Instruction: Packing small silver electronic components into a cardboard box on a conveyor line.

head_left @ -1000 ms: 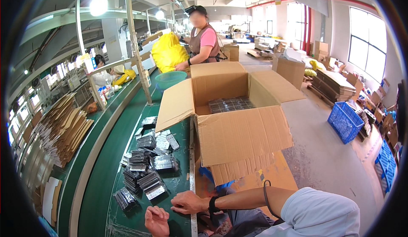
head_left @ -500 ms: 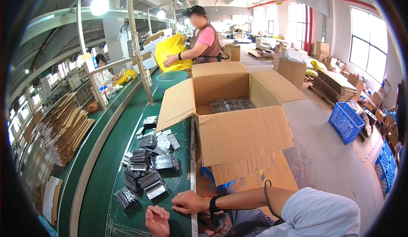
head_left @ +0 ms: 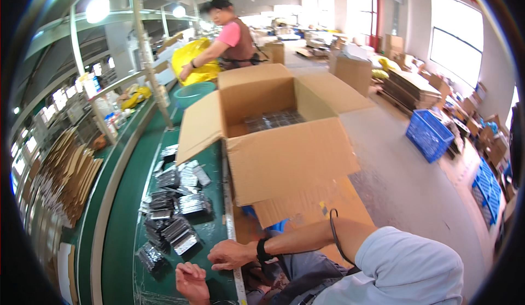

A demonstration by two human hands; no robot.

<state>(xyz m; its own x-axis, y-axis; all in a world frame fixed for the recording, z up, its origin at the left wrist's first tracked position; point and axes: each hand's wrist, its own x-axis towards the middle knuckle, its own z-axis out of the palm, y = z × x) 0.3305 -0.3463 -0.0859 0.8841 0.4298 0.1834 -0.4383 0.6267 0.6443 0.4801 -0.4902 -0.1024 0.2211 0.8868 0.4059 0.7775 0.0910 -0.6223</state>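
My left hand (head_left: 191,280) rests at the near edge of the green belt top (head_left: 214,234), fingers loosely curled and apart, holding nothing visible. Beside it, my right hand (head_left: 228,256) lies on the belt's rim with fingers bent and nothing visible in them. Just beyond both are piles of dark, plastic-wrapped flat packs (head_left: 180,236) with pale labels or faces. A large open cardboard box (head_left: 290,163) stands right of the belt, with rows of wrapped packs (head_left: 273,120) lying on its bottom.
A co-worker (head_left: 236,42) in pink sleeves holds a yellow bag (head_left: 199,51) behind a green basket (head_left: 194,93). Metal posts (head_left: 143,59) line the belt. Cardboard sheets (head_left: 65,174) stand left; a blue crate (head_left: 429,135), blue pallet (head_left: 484,190) and cartons are right.
The whole view has shifted up and left, with some blur. The co-worker's hand has moved on the yellow bag and their head has turned. My hands have stayed at the belt's edge.
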